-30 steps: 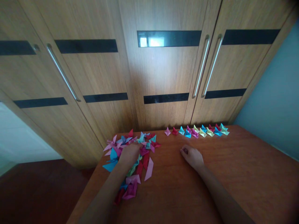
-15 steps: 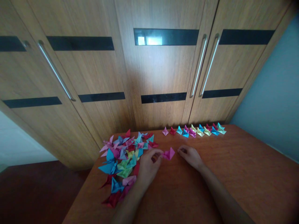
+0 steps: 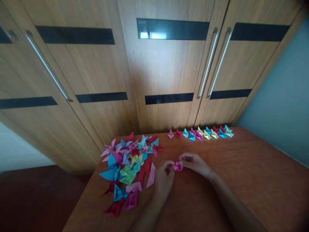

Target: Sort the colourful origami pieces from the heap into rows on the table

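Observation:
A small magenta folded paper piece (image 3: 178,165) is held between both hands over the middle of the wooden table. My left hand (image 3: 164,177) pinches its left side. The fingertips of my right hand (image 3: 196,165) are closed on its right side. Left of my left hand lies a pale pink folded strip (image 3: 151,175), beside red folded pieces (image 3: 147,165). A spread of folded paper pieces in many colours, among them a light green one (image 3: 128,174) and a blue one (image 3: 112,172), covers the table's left part.
Several small paper boats (image 3: 207,134) stand in rows along the back edge of the brown table (image 3: 241,170). Behind rises a wooden wardrobe (image 3: 166,71) with long metal handles (image 3: 219,64). A blue-grey wall (image 3: 282,106) stands at the right.
My left hand has moved right, uncovering the pink strip. My right hand has reached left and taken hold of the magenta paper, which was in my left hand alone. The view has shifted slightly.

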The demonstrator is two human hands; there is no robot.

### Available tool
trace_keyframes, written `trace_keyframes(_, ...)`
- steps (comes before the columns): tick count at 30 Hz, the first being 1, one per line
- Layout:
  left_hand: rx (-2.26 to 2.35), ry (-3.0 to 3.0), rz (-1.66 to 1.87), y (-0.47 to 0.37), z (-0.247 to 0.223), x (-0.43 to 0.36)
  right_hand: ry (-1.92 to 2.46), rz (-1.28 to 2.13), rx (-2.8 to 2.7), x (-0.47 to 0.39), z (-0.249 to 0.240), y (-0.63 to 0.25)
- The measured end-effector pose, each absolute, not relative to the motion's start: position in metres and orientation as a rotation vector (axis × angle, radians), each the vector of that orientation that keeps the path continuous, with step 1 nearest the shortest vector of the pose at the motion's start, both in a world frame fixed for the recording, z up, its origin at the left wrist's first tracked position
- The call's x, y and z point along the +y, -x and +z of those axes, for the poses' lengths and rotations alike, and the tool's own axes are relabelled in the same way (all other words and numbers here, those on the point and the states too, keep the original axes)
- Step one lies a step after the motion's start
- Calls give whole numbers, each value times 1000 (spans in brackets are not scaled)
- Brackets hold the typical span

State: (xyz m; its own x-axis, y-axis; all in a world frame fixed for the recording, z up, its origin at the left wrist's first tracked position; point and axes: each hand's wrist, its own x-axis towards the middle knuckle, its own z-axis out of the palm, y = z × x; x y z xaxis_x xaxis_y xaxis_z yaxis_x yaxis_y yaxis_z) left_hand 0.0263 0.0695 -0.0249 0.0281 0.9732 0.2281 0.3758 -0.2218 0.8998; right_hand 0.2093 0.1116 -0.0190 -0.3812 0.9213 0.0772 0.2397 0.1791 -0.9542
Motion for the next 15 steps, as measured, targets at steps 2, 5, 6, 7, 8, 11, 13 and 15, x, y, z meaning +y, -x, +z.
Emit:
trace_keyframes(2,1365,-1626,1224,-25,-25,69,1099,1234,-1754,112,-21,-207)
trace_keyframes(5,1335,-1533,1286,-22,-25,69,1067,1254,-1714,112,-21,-206)
trace_keyframes(6,1329,-1493,1300,-22,-24,69,1056,1258,-1701,111,-20,-206)
trace_keyframes(7,1319,-1456,1308,-21,-24,69,1045,1263,-1690,111,-18,-206)
trace_keyframes(8,1304,-1426,1309,-21,-24,69,1034,1270,-1682,110,-17,-206)
trace_keyframes(11,1239,-1387,1278,-23,-23,69,1000,1296,-1661,108,-14,-206)
trace_keyframes(13,1204,-1376,1261,-24,-23,69,991,1297,-1652,108,-14,-205)
trace_keyframes(15,1190,-1363,1265,-24,-23,68,993,1281,-1661,107,-14,-205)
